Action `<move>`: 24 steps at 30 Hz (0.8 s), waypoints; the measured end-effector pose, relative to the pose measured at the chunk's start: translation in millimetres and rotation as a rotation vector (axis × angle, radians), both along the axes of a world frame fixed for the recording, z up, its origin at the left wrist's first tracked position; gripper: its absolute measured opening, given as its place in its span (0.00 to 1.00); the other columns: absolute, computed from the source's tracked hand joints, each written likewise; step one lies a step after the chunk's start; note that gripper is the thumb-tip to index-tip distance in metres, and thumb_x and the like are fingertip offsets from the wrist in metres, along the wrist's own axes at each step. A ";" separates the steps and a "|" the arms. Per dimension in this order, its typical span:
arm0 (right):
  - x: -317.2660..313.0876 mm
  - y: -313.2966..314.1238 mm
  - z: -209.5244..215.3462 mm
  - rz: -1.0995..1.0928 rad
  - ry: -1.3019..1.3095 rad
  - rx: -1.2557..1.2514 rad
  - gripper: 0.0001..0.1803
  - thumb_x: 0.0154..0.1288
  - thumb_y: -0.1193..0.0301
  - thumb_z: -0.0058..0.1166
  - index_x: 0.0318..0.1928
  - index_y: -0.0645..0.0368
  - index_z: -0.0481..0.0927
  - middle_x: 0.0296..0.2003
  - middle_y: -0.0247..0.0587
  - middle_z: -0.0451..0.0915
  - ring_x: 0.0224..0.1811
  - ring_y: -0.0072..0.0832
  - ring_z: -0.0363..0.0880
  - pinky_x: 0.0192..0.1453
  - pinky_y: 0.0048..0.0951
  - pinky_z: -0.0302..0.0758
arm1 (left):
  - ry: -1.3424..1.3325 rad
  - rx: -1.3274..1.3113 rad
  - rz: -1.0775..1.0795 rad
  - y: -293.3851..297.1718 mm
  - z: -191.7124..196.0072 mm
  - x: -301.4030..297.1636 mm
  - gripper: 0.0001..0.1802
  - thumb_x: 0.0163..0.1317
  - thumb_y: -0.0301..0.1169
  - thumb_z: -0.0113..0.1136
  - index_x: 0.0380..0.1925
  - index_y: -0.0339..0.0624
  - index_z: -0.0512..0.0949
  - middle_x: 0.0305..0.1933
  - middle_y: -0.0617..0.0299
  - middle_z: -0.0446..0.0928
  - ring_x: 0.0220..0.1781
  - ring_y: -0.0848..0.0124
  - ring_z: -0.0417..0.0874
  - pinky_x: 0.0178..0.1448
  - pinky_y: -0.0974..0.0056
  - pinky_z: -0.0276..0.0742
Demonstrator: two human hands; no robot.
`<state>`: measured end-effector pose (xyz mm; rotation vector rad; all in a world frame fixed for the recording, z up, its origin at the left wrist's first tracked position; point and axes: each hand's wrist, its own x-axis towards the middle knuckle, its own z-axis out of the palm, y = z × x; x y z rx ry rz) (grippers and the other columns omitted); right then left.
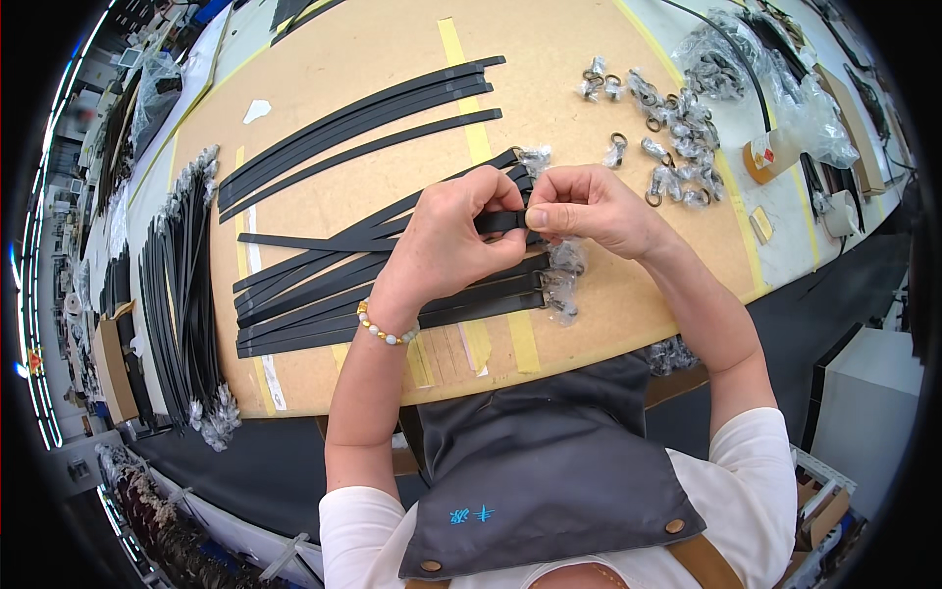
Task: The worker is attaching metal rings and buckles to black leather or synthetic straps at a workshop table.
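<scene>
A dark grey apron (pixel 549 471) lies nearest the viewer, below both forearms. Above it, the left hand (pixel 456 240), wearing a beaded bracelet (pixel 385 331) at the wrist, is closed around the end of a black strap (pixel 500 222). The right hand (pixel 589 208) meets it from the other side, thumb and fingers pinched narrow on the same strap end. Directly beneath the hands, a fan of further black straps (pixel 324 294) rests on the brown board worktop (pixel 324 59), their near ends fitted with metal buckles in clear wrap (pixel 561 290). Beyond the left hand, a second group of loose straps (pixel 363 123) lies apart. Beyond the right hand, wrapped metal rings and clasps (pixel 672 137) are scattered. Far left of the hands, a long bundle of finished straps (pixel 182 294) runs along the bench edge.
</scene>
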<state>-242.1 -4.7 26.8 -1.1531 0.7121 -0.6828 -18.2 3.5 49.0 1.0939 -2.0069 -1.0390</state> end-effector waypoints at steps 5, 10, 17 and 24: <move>0.0 0.2 0.1 0.001 0.015 -0.006 0.13 0.68 0.62 0.69 0.35 0.58 0.81 0.28 0.27 0.79 0.30 0.14 0.73 0.34 0.18 0.68 | 0.000 -0.024 0.003 0.2 -0.6 -0.9 0.10 0.51 0.23 0.68 0.33 0.36 0.78 0.23 0.63 0.75 0.25 0.77 0.74 0.31 0.69 0.74; 0.2 -0.1 -1.0 -0.003 0.023 -0.015 0.13 0.68 0.63 0.69 0.34 0.58 0.81 0.27 0.26 0.78 0.29 0.13 0.72 0.33 0.18 0.67 | 0.004 -0.072 -0.002 -0.2 -4.3 -2.2 0.10 0.51 0.23 0.68 0.32 0.36 0.78 0.22 0.61 0.74 0.23 0.73 0.74 0.30 0.68 0.73; 0.3 0.4 -2.3 -0.012 0.048 -0.028 0.13 0.70 0.64 0.68 0.34 0.58 0.80 0.27 0.26 0.77 0.29 0.13 0.71 0.33 0.18 0.67 | -0.015 -0.114 -0.007 0.0 -3.3 -3.6 0.10 0.50 0.23 0.68 0.32 0.36 0.77 0.23 0.57 0.77 0.23 0.68 0.78 0.30 0.65 0.75; 4.1 3.0 -8.6 -0.044 0.054 -0.068 0.12 0.70 0.66 0.66 0.35 0.59 0.80 0.29 0.25 0.77 0.30 0.11 0.72 0.34 0.17 0.69 | -0.043 -0.106 -0.017 0.0 -2.6 -3.6 0.10 0.51 0.23 0.68 0.32 0.36 0.77 0.24 0.55 0.79 0.24 0.65 0.81 0.31 0.63 0.77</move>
